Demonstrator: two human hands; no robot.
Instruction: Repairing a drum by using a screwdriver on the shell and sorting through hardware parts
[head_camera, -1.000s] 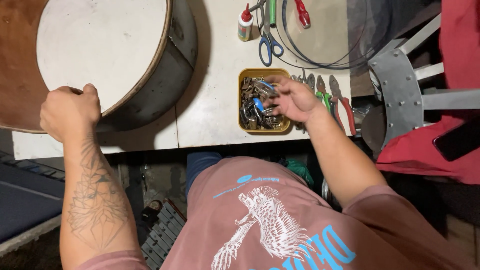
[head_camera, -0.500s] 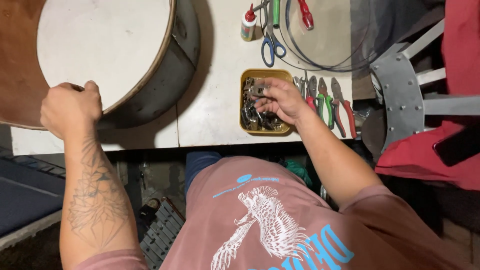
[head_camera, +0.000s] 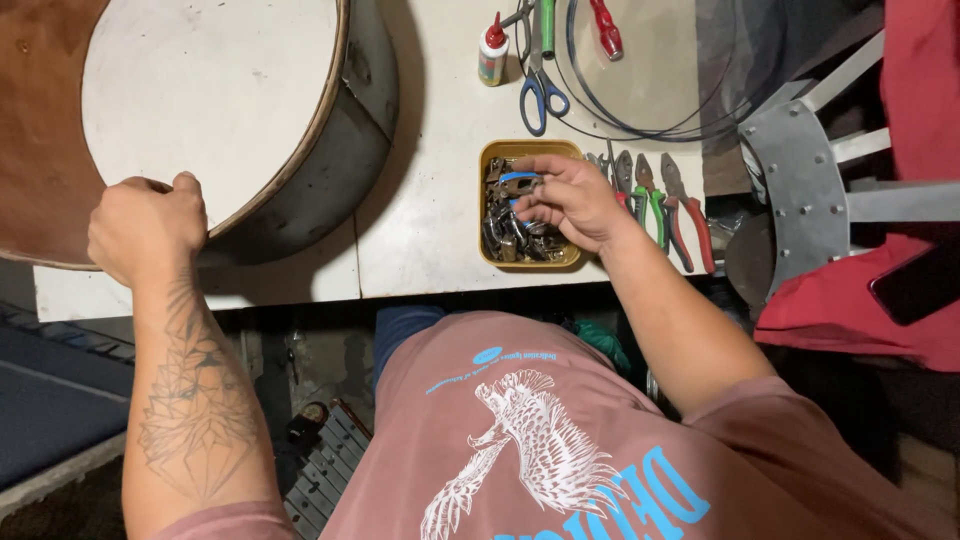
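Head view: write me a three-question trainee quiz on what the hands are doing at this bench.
1. True or false: the left hand grips the rim of the round drum.
2. The right hand reaches into which container?
A. a yellow tray of small metal parts
B. a glass jar
C. a cardboard box
3. Fill in: the scissors lying beyond the tray have ____ handles.

Key:
1. True.
2. A; the fingers are over the metal parts, but whether they hold one cannot be told.
3. Blue.
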